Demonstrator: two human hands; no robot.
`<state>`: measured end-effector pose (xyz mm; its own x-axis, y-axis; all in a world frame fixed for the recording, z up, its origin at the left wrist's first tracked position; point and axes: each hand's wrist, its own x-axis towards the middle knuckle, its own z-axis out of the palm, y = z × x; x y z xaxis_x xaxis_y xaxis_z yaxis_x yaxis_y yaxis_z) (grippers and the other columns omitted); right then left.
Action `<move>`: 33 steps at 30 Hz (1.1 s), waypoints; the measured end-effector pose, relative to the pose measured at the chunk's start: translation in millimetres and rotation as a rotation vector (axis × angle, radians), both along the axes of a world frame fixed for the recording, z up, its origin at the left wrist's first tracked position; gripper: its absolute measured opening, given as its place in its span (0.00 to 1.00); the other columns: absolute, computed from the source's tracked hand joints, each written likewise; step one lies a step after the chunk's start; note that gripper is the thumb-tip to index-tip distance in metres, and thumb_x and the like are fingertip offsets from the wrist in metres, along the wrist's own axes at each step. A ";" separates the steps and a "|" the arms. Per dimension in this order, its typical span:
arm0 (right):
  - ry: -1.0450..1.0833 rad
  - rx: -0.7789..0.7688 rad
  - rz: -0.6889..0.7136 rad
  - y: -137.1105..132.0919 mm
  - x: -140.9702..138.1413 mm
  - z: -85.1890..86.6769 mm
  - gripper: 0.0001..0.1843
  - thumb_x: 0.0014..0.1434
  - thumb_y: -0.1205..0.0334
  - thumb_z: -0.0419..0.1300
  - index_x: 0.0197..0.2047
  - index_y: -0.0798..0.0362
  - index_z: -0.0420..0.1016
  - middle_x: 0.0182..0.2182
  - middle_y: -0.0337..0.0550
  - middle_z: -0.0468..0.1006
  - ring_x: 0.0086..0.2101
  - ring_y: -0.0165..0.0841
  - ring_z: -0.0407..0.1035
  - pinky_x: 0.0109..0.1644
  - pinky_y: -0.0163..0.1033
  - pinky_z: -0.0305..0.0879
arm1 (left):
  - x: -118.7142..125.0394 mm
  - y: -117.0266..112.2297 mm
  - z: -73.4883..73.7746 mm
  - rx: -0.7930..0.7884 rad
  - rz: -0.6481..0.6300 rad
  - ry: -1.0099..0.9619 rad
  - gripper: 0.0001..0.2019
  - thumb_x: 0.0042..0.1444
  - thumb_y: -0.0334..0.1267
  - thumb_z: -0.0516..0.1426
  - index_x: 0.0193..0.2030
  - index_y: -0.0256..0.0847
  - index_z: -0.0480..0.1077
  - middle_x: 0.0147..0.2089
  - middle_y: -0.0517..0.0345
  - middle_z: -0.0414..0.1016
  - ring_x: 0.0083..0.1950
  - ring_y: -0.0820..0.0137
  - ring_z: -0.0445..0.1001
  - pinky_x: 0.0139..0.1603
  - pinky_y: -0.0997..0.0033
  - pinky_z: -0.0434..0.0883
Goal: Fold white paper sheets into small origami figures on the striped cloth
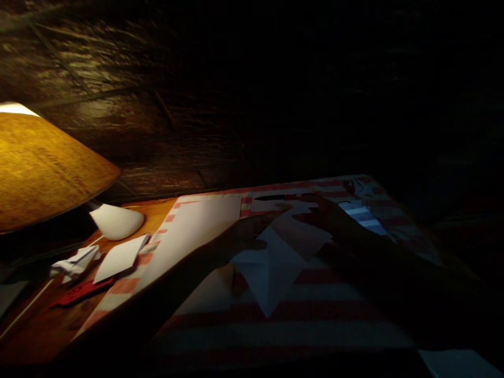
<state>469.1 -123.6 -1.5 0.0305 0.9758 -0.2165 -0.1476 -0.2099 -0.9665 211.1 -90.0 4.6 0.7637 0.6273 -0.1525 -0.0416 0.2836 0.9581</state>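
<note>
In the dim middle of the table is a sheet of white paper (270,273) with creases and a pointed lower corner, partly folded. My left hand (248,233) grips its left side, thumb low and fingers toward the upper edge. At the upper right of the same sheet, my right hand (321,210) has its fingers closed on the paper; shadow hides much of their detail. Just beyond the hands lies a dark-bladed knife (271,198), its reddish handle end close to my right fingers.
A lit lamp with a yellow shade (51,168) and white base (118,221) stands left. Near it lie folded white paper (120,260), a crumpled paper shape (76,262) and a red flat object (84,292). Large white sheets (197,226) rest on the striped cloth (315,307); a glowing phone (362,218) lies right.
</note>
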 end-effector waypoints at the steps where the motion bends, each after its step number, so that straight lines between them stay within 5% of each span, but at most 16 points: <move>1: -0.021 -0.004 -0.008 6.9 -0.3 2.8 0.35 0.42 0.63 0.79 0.54 0.47 0.73 0.38 0.44 0.83 0.36 0.36 0.78 0.38 0.39 0.72 | 2.3 3.0 2.6 -0.004 -0.036 -0.003 0.25 0.46 0.28 0.71 0.53 0.42 0.76 0.54 0.47 0.80 0.51 0.60 0.81 0.51 0.62 0.76; 5: -0.050 -0.116 0.111 26.2 -4.5 5.8 0.36 0.43 0.62 0.78 0.55 0.51 0.74 0.38 0.47 0.83 0.32 0.37 0.76 0.33 0.40 0.69 | 17.0 15.9 -2.2 -0.082 -0.126 0.080 0.27 0.47 0.35 0.72 0.55 0.38 0.75 0.51 0.43 0.82 0.47 0.58 0.82 0.49 0.60 0.76; 9: 0.187 -0.030 0.129 21.3 -11.4 -7.2 0.27 0.51 0.56 0.73 0.54 0.50 0.75 0.37 0.46 0.83 0.35 0.38 0.76 0.38 0.42 0.70 | 27.7 24.7 -25.9 0.061 0.036 0.111 0.23 0.37 0.43 0.76 0.39 0.34 0.79 0.34 0.51 0.83 0.34 0.64 0.81 0.37 0.69 0.75; 13: 0.361 -0.001 0.093 7.8 -16.3 -15.7 0.21 0.60 0.44 0.62 0.48 0.50 0.77 0.39 0.49 0.83 0.40 0.43 0.77 0.42 0.46 0.72 | 24.2 24.0 -37.5 0.097 0.248 0.082 0.24 0.36 0.45 0.75 0.39 0.36 0.79 0.35 0.51 0.83 0.36 0.61 0.81 0.38 0.66 0.76; 16: 0.419 -0.011 0.084 2.7 -21.2 -15.6 0.17 0.60 0.45 0.63 0.43 0.50 0.77 0.37 0.47 0.82 0.38 0.42 0.77 0.41 0.45 0.72 | 21.3 18.4 -33.0 0.086 0.357 0.047 0.24 0.40 0.44 0.74 0.43 0.36 0.79 0.38 0.49 0.84 0.39 0.58 0.82 0.42 0.63 0.77; 21: 0.224 0.110 0.089 0.2 -30.4 -20.2 0.14 0.52 0.55 0.73 0.37 0.53 0.77 0.32 0.42 0.80 0.32 0.34 0.73 0.37 0.40 0.69 | 20.7 6.1 -25.1 0.046 0.316 0.060 0.23 0.41 0.38 0.73 0.45 0.34 0.78 0.40 0.46 0.84 0.46 0.55 0.82 0.47 0.60 0.76; 33: 0.012 0.174 0.141 2.7 -27.0 -29.2 0.14 0.56 0.52 0.70 0.39 0.54 0.81 0.34 0.44 0.82 0.31 0.33 0.74 0.35 0.39 0.69 | 22.8 0.2 -30.2 0.051 0.315 0.054 0.25 0.46 0.47 0.72 0.49 0.37 0.78 0.40 0.47 0.84 0.47 0.53 0.81 0.46 0.58 0.76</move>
<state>442.1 -120.9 -30.7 -0.1101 0.9929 -0.0443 -0.1401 -0.0596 -0.9883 233.9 -89.8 -25.5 0.5227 0.8391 -0.1503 -0.0682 0.2169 0.9738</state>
